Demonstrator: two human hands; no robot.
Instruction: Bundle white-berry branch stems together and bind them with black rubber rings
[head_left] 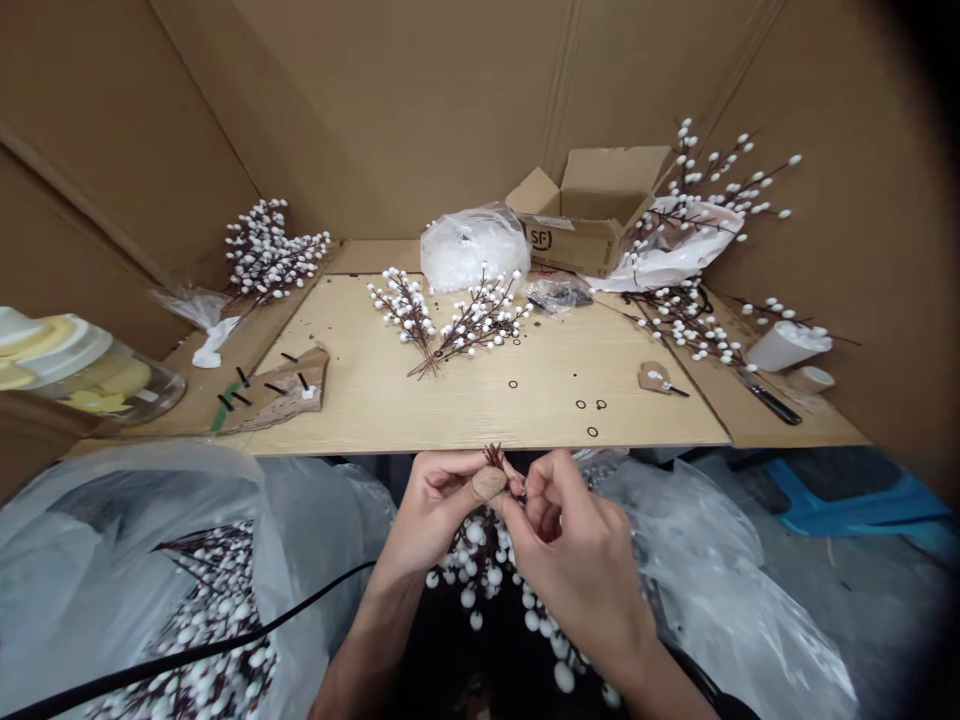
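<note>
One berry bunch [475, 533], long axis steep, stem tips [494, 456] up, left hand [441, 512] and right hand [583, 552] pinching it below

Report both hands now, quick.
Left hand: closed, holding the white-berried bunch by its stems.
Right hand: closed, fingertips pinched at those stems; exactly what they grip cannot be told.

A lidded container [120, 382] sits left; a black-handled knife [772, 399] lies right.

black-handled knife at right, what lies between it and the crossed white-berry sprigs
In the head view, small black rings and a brown cardboard scrap with a short black stick lie between them.
</note>
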